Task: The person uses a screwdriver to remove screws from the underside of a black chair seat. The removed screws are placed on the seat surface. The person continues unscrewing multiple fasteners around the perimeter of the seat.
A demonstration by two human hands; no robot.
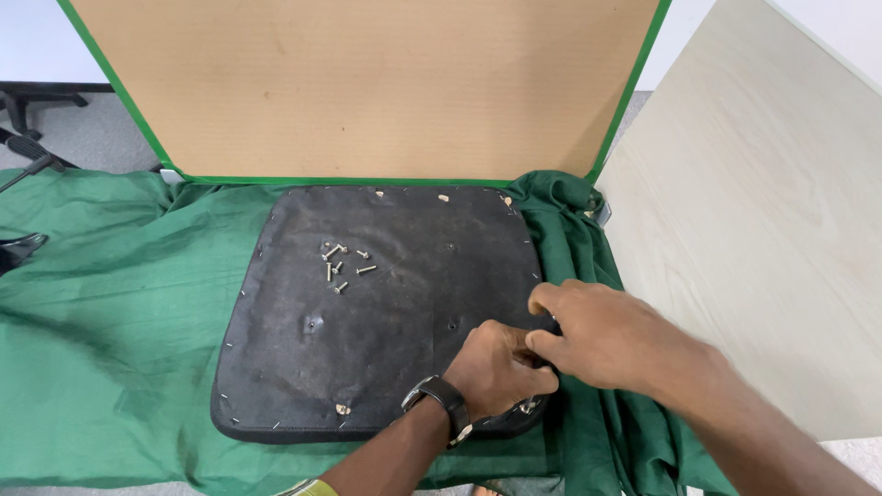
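A black chair seat pad (367, 312) lies upside down on a green cloth (101, 303). Its fabric is stapled around the rim. Several loose silver screws (340, 264) lie on its upper left part. My left hand (496, 367), with a wristwatch on the wrist, rests closed on the pad's near right corner. My right hand (606, 335) sits beside it at the right edge, fingers curled toward the left hand. Both hands pinch at the same spot on the edge; what lies between the fingers is hidden.
A brown cardboard sheet with a green border (367, 83) stands upright behind the pad. A pale wooden panel (763, 220) lies to the right. Black chair base parts (28, 138) show at the far left on the grey floor.
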